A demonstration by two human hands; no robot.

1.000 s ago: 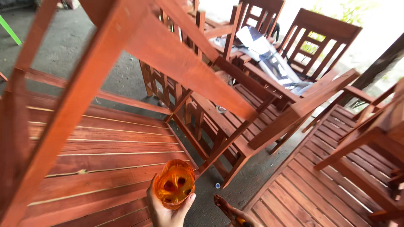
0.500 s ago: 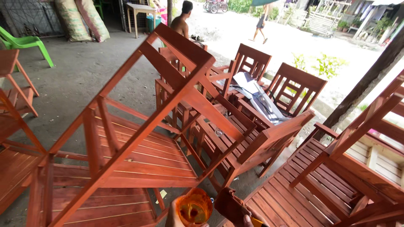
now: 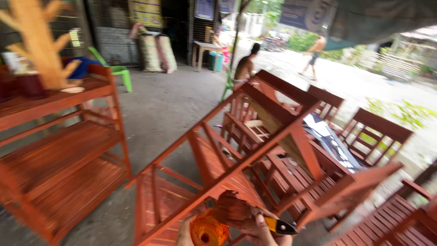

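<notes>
— What are your hands doing?
— My left hand is cupping an orange container at the bottom edge; my right hand, fingers closed, is gripping a yellow-handled brush beside a red-brown rack.

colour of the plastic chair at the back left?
Bright green plastic chair, clearest in the head view, standing on the concrete behind the red-brown shelf rack.

green plastic chair, sacks
</notes>
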